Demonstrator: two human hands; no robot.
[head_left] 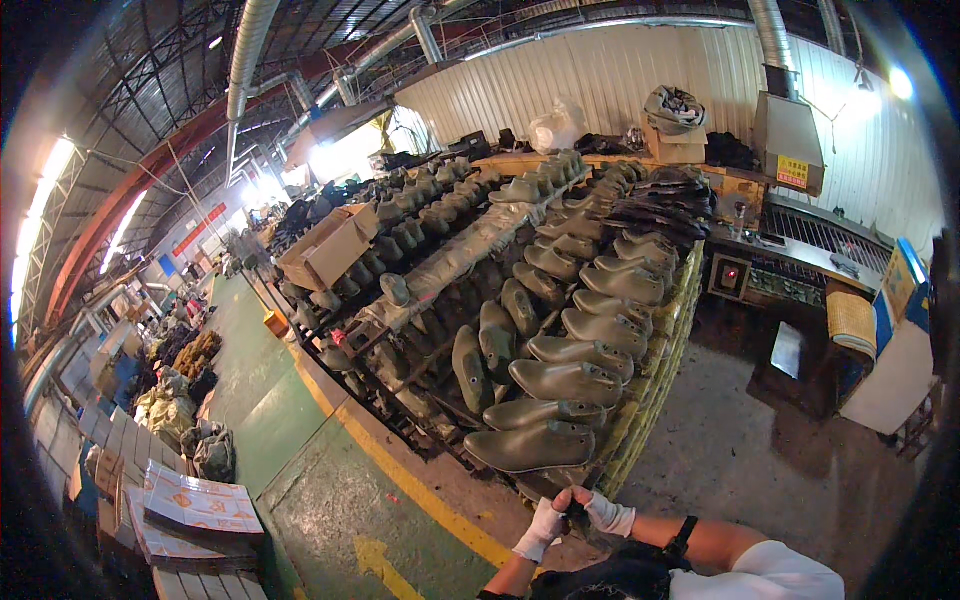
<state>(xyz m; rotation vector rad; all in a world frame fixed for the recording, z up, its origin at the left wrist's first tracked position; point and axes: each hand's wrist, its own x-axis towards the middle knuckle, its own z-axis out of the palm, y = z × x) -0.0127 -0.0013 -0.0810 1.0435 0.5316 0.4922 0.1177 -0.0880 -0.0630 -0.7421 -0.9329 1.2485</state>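
Note:
My left hand (pixel 543 527) and my right hand (pixel 606 513), both in white fingerless gloves, meet at the near end of a long rack. Their fingertips come together, curled closed over a small dark thing that I cannot make out. Just beyond them lies the nearest olive-green shoe last (pixel 532 447), on its side and apart from my fingers. Behind it another shoe last (pixel 566 382) belongs to a long row running away along the rack's right side. More lasts (pixel 470 368) stand to the left of that row.
Yellow edging (pixel 648 400) bounds the rack's right side. An open cardboard box (pixel 328 250) sits on the racks at left. Flat cartons (pixel 203 500) are stacked beside the green walkway (pixel 262 375). Dark uppers (pixel 665 205) lie at the far end, near a metal workbench (pixel 800 245).

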